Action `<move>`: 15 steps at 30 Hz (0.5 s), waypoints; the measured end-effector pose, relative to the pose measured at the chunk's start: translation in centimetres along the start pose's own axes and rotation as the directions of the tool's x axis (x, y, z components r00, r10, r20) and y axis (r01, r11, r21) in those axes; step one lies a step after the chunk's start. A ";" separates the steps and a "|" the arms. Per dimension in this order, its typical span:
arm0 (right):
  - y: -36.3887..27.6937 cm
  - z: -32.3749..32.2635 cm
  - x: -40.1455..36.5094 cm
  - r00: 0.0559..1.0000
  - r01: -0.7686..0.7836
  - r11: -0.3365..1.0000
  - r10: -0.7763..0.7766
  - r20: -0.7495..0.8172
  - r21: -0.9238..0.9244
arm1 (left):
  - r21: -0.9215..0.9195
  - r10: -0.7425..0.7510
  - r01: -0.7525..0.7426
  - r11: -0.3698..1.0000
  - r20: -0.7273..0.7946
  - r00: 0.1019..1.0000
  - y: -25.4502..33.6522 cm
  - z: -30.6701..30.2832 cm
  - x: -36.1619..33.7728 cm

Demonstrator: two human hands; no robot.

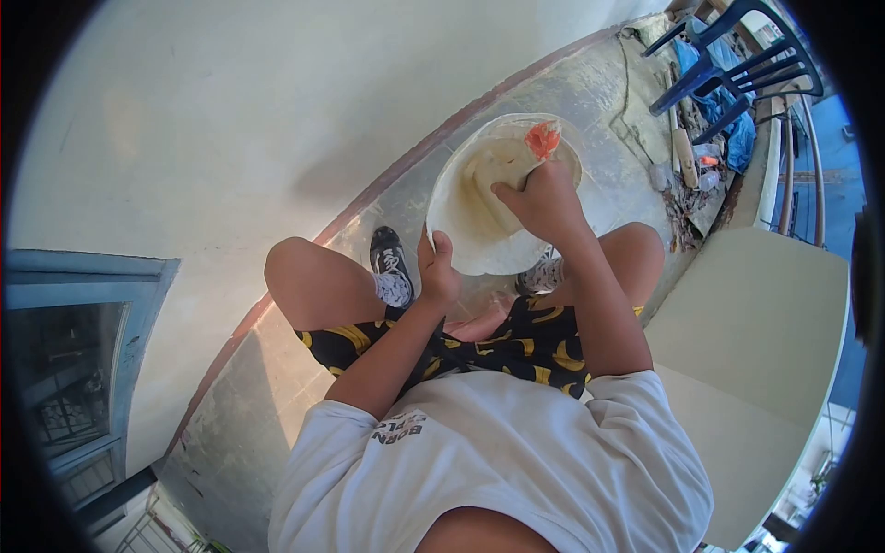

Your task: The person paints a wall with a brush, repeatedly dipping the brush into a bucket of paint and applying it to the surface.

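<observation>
A round whitish tub (pixel 461 198) is tilted between my knees, with pale beige streaks and smears on its inner surface. My left hand (pixel 437 264) grips its near left rim, thumb up along the edge. Over the right part of the opening, my right hand (pixel 544 198) is closed, thumb pointing left. Just beyond its knuckles shows a crumpled red-orange piece (pixel 542 139). Whether the fingers hold that piece or something else under it is hidden.
A pale wall (pixel 277 120) runs along the left, with a blue-framed window (pixel 138 341). At the right stand a cream board-like surface (pixel 747 369) and a dark blue plastic chair (pixel 737 74) among debris and a blue tarp (pixel 740 138). My shoe (pixel 392 258) rests on the concrete floor.
</observation>
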State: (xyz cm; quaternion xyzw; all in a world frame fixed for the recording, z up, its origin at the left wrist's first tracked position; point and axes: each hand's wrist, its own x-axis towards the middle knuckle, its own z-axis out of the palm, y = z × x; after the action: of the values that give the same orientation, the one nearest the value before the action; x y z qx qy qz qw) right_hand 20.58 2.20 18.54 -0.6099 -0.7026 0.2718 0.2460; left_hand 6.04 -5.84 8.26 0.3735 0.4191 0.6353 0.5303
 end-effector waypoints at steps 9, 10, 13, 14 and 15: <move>-0.7 -0.2 0.3 1.000 0.026 0.999 -0.026 -0.006 -0.024 | 0.009 0.032 -0.032 0.999 -0.010 0.999 0.2 -0.3 0.1; -0.9 -0.3 0.3 1.000 0.020 0.999 -0.020 0.001 -0.036 | 0.061 0.039 -0.037 0.997 -0.026 0.999 0.3 -0.4 0.2; -0.9 0.0 0.5 0.999 0.043 0.999 -0.043 -0.002 -0.015 | 0.024 0.054 -0.054 0.998 -0.018 0.998 0.3 -0.6 0.3; -0.7 0.1 0.5 0.999 0.050 0.999 -0.050 -0.008 -0.016 | 0.024 0.064 -0.063 0.998 -0.016 0.998 0.4 -0.6 0.3; -0.6 0.2 0.5 0.996 0.077 0.997 -0.077 -0.037 -0.003 | 0.002 0.064 -0.064 0.998 -0.008 0.998 0.6 -0.6 0.2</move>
State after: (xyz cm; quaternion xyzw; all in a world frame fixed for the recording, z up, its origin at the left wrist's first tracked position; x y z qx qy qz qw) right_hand 19.98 2.66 18.83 -0.5875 -0.7211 0.2504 0.2686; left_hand 5.27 -5.74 8.61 0.3845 0.4096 0.6531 0.5078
